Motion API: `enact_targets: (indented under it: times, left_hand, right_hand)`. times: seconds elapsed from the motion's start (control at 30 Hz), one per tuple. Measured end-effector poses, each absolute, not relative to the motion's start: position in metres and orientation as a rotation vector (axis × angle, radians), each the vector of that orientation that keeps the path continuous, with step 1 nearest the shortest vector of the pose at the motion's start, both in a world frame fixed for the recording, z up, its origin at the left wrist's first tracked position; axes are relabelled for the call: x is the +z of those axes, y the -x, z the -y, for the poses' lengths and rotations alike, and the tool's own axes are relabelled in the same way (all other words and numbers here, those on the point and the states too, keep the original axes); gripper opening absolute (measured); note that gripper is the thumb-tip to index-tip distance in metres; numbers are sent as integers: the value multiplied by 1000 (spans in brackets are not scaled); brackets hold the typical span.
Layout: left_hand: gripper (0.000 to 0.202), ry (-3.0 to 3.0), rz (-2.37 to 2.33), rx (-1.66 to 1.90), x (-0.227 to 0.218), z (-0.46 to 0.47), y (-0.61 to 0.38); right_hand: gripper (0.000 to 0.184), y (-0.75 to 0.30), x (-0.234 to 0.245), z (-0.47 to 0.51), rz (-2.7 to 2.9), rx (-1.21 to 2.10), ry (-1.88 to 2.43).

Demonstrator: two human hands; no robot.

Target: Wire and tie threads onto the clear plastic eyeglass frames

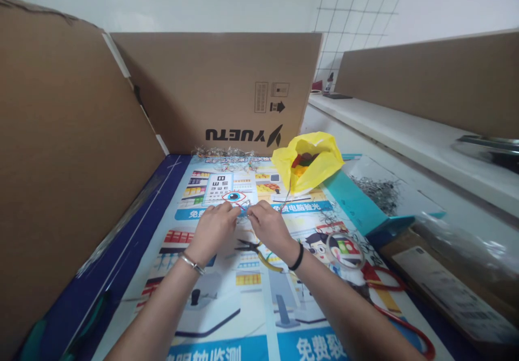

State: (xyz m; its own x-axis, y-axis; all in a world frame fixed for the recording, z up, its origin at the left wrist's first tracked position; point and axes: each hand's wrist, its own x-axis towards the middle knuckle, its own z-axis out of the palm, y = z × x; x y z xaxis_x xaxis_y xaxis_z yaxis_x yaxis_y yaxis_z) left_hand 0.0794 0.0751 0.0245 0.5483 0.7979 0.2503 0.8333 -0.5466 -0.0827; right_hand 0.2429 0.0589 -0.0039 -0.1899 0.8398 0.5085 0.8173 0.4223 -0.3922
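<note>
Over the printed sheet, my left hand (217, 225) and my right hand (271, 226) are close together, fingers pinched. Between their fingertips is a small thin wire piece (245, 207); its exact shape is too fine to make out. Just below my hands lie pliers (259, 253) with dark jaws and yellow handles, jaws pointing left. Past my right hand, an open yellow bag (324, 161) holds red and yellow things. A thin strand (286, 196) runs down from the bag towards my right hand.
Tangled wire bits (227, 152) lie along the back cardboard panel (182, 91). At right are a blue box (357, 207) with metal pieces, a clear tape roll (345, 250), red-handled scissors (385, 280) and a carton (446, 291). Another cardboard panel (60, 134) stands left.
</note>
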Motion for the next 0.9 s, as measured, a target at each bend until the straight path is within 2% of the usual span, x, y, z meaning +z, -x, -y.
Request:
enact_targets:
  times: [0.07,0.33,0.47,0.9]
  left_hand:
    - [21,2575,1374,-265,24,-74,-81]
    - [12,2582,1396,-370,24,-73,-82]
    - [16,2597,1514,-381,20,-75,-80]
    - [38,2826,1499,-939,4,-88,-74]
  right_hand:
    - [12,-243,-3,-59,2011,45,1396]
    - [10,-243,6,-56,2014,61,1415]
    - [8,-243,10,-54,2022,72,1410]
    - [8,-242,16,-56,1986,150,1446]
